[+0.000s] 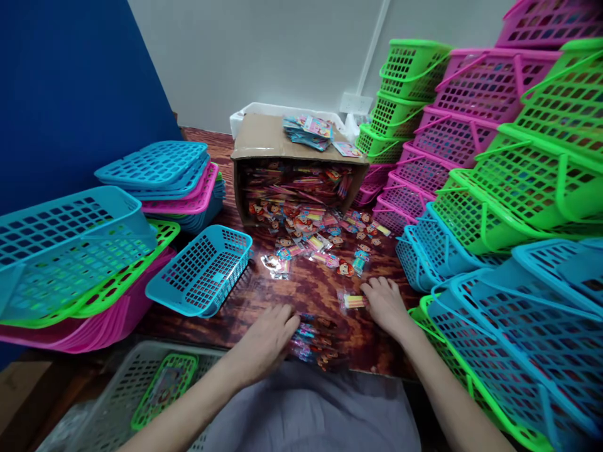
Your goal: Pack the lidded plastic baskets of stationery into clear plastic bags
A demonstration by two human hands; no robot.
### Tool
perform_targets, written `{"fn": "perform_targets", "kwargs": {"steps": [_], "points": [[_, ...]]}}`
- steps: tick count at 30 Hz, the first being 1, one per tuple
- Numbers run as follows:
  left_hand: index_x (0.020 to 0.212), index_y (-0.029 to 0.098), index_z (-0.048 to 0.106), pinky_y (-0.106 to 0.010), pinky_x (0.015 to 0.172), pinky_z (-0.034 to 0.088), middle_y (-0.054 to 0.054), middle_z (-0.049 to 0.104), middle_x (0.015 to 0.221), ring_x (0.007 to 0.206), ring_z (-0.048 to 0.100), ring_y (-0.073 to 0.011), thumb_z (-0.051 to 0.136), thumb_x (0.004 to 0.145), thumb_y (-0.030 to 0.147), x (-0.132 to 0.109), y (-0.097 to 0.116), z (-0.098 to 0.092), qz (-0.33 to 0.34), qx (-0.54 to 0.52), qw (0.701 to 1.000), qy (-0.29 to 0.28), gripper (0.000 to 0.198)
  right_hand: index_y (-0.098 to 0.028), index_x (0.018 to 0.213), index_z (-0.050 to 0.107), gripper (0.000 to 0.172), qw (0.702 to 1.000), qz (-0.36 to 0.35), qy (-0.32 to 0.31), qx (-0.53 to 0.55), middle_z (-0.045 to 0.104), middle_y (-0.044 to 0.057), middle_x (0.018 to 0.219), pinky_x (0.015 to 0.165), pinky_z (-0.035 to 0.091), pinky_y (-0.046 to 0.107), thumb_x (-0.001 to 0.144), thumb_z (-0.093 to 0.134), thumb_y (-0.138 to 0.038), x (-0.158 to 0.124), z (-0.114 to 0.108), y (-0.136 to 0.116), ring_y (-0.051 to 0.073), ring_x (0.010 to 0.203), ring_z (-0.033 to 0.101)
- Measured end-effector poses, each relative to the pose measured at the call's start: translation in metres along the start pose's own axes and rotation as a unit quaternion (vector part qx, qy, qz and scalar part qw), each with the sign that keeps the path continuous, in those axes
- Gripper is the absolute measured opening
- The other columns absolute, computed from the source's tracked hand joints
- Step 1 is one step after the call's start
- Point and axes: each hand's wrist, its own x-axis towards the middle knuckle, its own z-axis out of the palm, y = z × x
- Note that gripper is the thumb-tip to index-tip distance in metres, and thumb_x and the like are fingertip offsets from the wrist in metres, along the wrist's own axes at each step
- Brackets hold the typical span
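My left hand (266, 342) rests palm-down on a small pile of plastic-wrapped toy packets (315, 342) at the near edge of the wooden table (311, 292), fingers bent over them. My right hand (384, 304) lies a little farther out, fingers curled, touching one wrapped packet (353, 301). Beyond both hands several more packets (320, 242) are scattered on the wood, spilling from a cardboard box (264, 141) tipped on its side. A small blue basket (202, 270) sits tilted to the left of my hands.
Stacks of blue, pink and green plastic baskets (494, 157) line the right side. Basket lids (160, 166) and trays are piled on the left. A grey basket with a green lid (162, 383) sits below the table's near left edge. More packets (311, 132) lie atop the box.
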Motion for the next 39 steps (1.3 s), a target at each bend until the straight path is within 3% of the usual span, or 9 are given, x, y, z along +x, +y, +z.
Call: {"fn": "perform_targets", "kwargs": {"steps": [4, 8, 11, 16, 22, 27, 33, 36, 39], "points": [[0.144, 0.027, 0.029, -0.044, 0.102, 0.039, -0.009, 0.049, 0.123, 0.113, 0.048, -0.0264, 0.051, 0.079, 0.005, -0.001, 0.000, 0.003, 0.000, 0.000, 1.000, 0.003, 0.072, -0.015, 0.101, 0.066, 0.023, 0.999, 0.007, -0.038, 0.025, 0.055, 0.019, 0.131, 0.088, 0.036, 0.041, 0.078, 0.060, -0.013, 0.003, -0.002, -0.008, 0.033, 0.116, 0.049], [0.154, 0.023, 0.003, -0.047, 0.107, 0.034, -0.011, 0.048, 0.127, 0.118, 0.046, -0.0271, 0.047, 0.076, 0.002, 0.002, -0.001, 0.010, -0.004, -0.002, 1.000, 0.017, 0.092, -0.017, 0.103, 0.062, 0.029, 0.992, 0.024, -0.084, 0.092, 0.068, 0.007, 0.094, 0.073, 0.038, 0.031, 0.073, 0.067, -0.018, 0.003, 0.006, -0.012, 0.023, 0.087, 0.060], [0.147, 0.018, 0.023, -0.046, 0.105, 0.036, -0.012, 0.050, 0.125, 0.116, 0.047, -0.0276, 0.049, 0.077, 0.005, 0.006, 0.000, 0.010, -0.001, 0.007, 1.000, 0.012, 0.076, -0.020, 0.097, 0.063, 0.020, 0.984, 0.004, -0.096, 0.149, 0.067, -0.002, 0.082, 0.067, 0.039, 0.025, 0.077, 0.065, -0.022, 0.015, 0.006, -0.017, 0.016, 0.075, 0.060], [0.127, 0.019, 0.042, -0.045, 0.104, 0.036, -0.010, 0.051, 0.116, 0.110, 0.047, -0.0269, 0.051, 0.078, 0.007, 0.008, 0.005, 0.007, -0.023, 0.028, 0.999, 0.002, 0.051, -0.019, 0.094, 0.066, 0.015, 0.985, 0.001, -0.041, 0.165, 0.063, 0.005, 0.107, 0.084, 0.039, 0.027, 0.080, 0.064, -0.023, 0.076, -0.010, -0.033, 0.022, 0.105, 0.055], [0.124, 0.020, 0.042, -0.044, 0.106, 0.035, -0.009, 0.049, 0.119, 0.110, 0.045, -0.0263, 0.054, 0.078, 0.011, 0.006, 0.007, 0.008, -0.035, 0.021, 0.999, -0.004, 0.048, -0.015, 0.123, 0.055, 0.057, 0.987, 0.077, -0.019, 0.140, 0.057, 0.018, 0.125, 0.086, 0.038, 0.036, 0.069, 0.074, -0.017, 0.124, -0.014, -0.052, 0.032, 0.114, 0.051], [0.124, 0.021, 0.040, -0.045, 0.108, 0.033, -0.009, 0.049, 0.120, 0.114, 0.044, -0.0267, 0.055, 0.080, 0.013, 0.006, 0.007, 0.007, -0.035, 0.012, 0.999, -0.012, 0.047, -0.015, 0.099, 0.061, 0.041, 0.981, 0.087, -0.059, 0.163, 0.065, 0.010, 0.098, 0.073, 0.038, 0.029, 0.063, 0.080, -0.022, 0.094, -0.006, -0.054, 0.025, 0.092, 0.059], [0.120, 0.019, 0.044, -0.045, 0.099, 0.041, -0.009, 0.052, 0.116, 0.106, 0.049, -0.0270, 0.055, 0.079, 0.013, 0.007, 0.008, 0.003, -0.028, 0.024, 0.999, -0.006, 0.043, -0.022, 0.087, 0.054, 0.016, 0.973, -0.007, -0.047, 0.228, 0.064, 0.000, 0.092, 0.069, 0.036, 0.024, 0.076, 0.064, -0.018, 0.033, -0.020, -0.074, 0.016, 0.083, 0.059], [0.120, 0.019, 0.045, -0.045, 0.099, 0.042, -0.011, 0.052, 0.126, 0.114, 0.048, -0.0287, 0.056, 0.077, 0.011, 0.006, 0.010, 0.003, -0.027, 0.021, 0.999, 0.004, 0.045, -0.025, 0.098, 0.052, 0.023, 0.957, -0.055, -0.052, 0.281, 0.065, -0.002, 0.089, 0.070, 0.037, 0.024, 0.078, 0.061, -0.018, 0.014, -0.026, -0.089, 0.016, 0.081, 0.060], [0.121, 0.017, 0.045, -0.053, 0.113, 0.025, -0.018, 0.028, 0.154, 0.143, 0.022, -0.0355, 0.057, 0.078, 0.012, 0.003, 0.011, 0.003, -0.003, 0.040, 0.998, 0.055, 0.045, -0.024, 0.106, 0.054, 0.035, 0.934, -0.085, -0.050, 0.344, 0.067, 0.001, 0.093, 0.073, 0.040, 0.025, 0.074, 0.062, -0.013, 0.004, -0.022, -0.102, 0.018, 0.085, 0.062]]}}
